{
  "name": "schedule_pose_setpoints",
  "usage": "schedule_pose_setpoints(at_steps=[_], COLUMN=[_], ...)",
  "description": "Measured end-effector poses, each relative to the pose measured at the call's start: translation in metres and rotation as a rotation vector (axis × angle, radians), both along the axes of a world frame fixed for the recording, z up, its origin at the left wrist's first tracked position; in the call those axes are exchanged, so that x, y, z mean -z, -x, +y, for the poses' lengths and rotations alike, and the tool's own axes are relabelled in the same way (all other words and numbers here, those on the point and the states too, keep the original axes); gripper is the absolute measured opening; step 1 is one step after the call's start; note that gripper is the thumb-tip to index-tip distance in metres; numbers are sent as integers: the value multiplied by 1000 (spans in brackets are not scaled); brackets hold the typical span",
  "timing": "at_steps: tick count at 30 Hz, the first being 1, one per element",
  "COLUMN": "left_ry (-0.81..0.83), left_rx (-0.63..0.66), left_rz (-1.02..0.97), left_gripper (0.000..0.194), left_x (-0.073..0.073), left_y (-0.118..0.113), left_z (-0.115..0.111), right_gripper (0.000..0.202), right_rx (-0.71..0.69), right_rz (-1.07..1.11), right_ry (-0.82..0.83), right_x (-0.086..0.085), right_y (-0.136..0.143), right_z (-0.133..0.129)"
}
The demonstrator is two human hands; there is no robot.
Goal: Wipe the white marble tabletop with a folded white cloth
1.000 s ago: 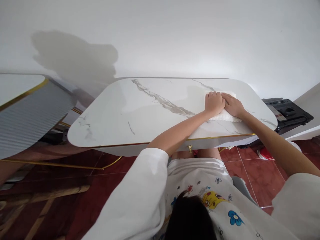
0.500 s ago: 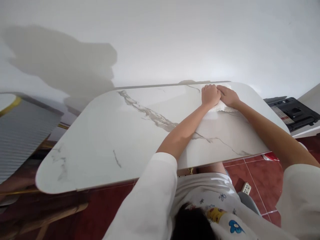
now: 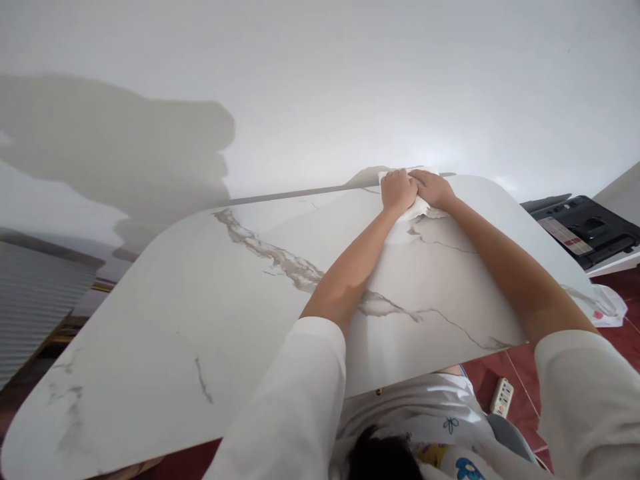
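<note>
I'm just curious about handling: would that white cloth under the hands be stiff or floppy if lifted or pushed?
Probably floppy: the white cloth has a creased, uneven edge below the left hand and right hand. It looks thin, so it is likely light. Pushed, it may slide fairly easily, since the marble-patterned tabletop looks smooth.

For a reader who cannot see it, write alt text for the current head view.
A person's left hand and right hand lie together on a white cloth or tissue at the far edge of a marble-patterned table, beside a pale wall. A black case sits to the table's right, and a power strip lies on the red tiled floor.
</note>
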State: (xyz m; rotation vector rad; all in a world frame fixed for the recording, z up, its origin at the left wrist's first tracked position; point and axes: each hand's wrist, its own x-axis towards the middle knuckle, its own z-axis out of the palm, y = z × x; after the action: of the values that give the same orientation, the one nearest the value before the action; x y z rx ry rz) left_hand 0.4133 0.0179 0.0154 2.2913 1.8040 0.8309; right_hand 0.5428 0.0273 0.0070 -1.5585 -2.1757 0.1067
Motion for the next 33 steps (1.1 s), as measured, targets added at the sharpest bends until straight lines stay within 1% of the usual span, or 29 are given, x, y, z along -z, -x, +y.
schedule_pose_setpoints(at_steps=[4, 8, 13, 20, 23, 28, 33], left_ry=[-6, 5, 3, 9, 9, -8, -6], left_rx=[8, 13, 31, 60, 66, 86, 101], left_rz=[-2, 5, 56, 100, 110, 132, 146], left_gripper=[32, 32, 32, 33, 32, 29, 28], left_x=[0, -2, -1, -2, -3, -2, -2], left_y=[-1, 0, 7, 15, 17, 19, 13], left_z=[-1, -16, -52, -100, -121, -159, -189], right_gripper=[47, 50, 51, 54, 52, 50, 50], right_rx=[-5, 7, -3, 7, -16, -48, -51], right_rz=[6, -20, -81, -170, -172, -151, -153], right_ry=[17, 29, 28, 58, 31, -33, -68], right_x=[-3, -3, -4, -9, -8, 0, 5], right_y=[-1, 1, 9, 21, 23, 20, 9], right_z=[-2, -17, -55, -111, -132, -166, -194])
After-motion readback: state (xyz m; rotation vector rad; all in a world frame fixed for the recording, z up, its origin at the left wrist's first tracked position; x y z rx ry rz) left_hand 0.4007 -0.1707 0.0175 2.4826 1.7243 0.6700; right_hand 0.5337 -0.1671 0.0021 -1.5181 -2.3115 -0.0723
